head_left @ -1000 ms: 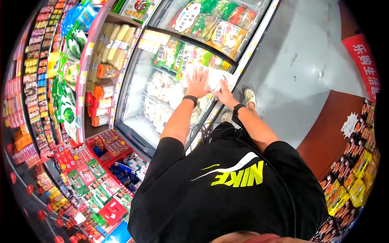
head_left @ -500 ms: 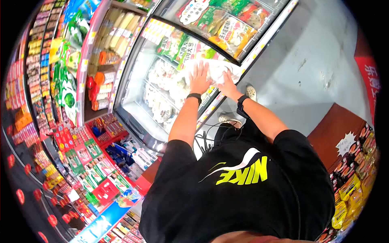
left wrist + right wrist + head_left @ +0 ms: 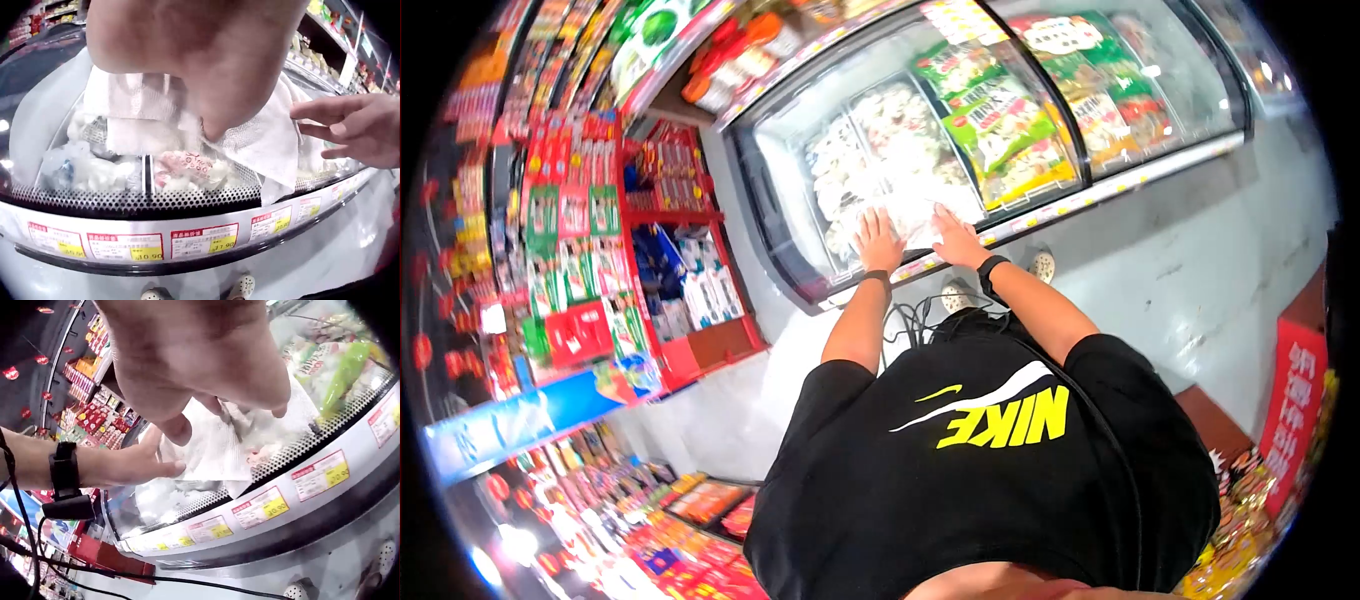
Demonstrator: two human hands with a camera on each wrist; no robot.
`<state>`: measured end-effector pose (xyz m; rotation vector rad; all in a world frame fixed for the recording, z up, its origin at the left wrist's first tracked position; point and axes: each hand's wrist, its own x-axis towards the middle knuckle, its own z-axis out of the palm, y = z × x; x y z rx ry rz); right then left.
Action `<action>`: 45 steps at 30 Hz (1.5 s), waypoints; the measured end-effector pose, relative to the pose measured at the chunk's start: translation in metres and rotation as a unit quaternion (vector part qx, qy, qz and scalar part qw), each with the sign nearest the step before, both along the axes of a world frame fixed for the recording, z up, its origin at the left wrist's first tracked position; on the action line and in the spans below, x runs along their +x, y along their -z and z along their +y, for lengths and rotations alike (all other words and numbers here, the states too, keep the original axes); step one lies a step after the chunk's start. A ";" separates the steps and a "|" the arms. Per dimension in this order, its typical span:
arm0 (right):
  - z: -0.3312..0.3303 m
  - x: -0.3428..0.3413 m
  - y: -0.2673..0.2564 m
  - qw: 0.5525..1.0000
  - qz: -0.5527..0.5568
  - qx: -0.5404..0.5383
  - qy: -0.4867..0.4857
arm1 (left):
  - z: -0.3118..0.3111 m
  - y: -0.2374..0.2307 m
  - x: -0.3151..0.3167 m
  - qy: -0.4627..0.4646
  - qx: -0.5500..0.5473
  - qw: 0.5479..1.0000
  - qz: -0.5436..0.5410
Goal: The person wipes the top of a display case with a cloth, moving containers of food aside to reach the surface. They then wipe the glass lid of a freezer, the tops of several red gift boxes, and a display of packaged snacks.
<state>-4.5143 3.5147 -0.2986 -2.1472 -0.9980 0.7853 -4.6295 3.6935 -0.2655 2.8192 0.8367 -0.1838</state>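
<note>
Left hand (image 3: 880, 245): straight-fingered on cloth (image 3: 262, 150)
Right hand (image 3: 957, 243): fingers extended, touching it
Wiping, seemingly: freezer (image 3: 1115, 188) beneath
Next stroke: likely steady pressure

Bright white light bleaches the thin white cloth (image 3: 915, 222) in the head view and glints off the clear freezer cover (image 3: 1190, 60) at far right. At left, densely packed colourful shelves (image 3: 475, 110) blur. Fisheye distortion curves every view into dark corners. In the wrist views, the bare left hand (image 3: 194, 50) and bare right hand (image 3: 200, 356) loom shadowed.
</note>
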 end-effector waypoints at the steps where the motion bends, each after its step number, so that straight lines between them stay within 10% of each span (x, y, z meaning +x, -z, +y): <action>1: 0.010 -0.001 -0.007 1.000 -0.006 -0.027 -0.010 | 0.002 0.004 -0.007 -0.018 0.000 1.000 -0.004; 20: 0.115 -0.109 -0.010 0.864 -0.300 -0.128 -0.384 | 0.041 0.056 -0.133 -0.197 0.048 0.976 -0.083; 34: 0.193 -0.013 -0.044 0.919 -0.299 -0.080 -0.245 | 0.111 0.000 -0.045 -0.221 -0.032 0.970 -0.101; 45: 0.235 -0.007 -0.023 0.873 -0.317 0.042 -0.367 | 0.083 0.038 -0.104 -0.284 -0.130 0.934 -0.173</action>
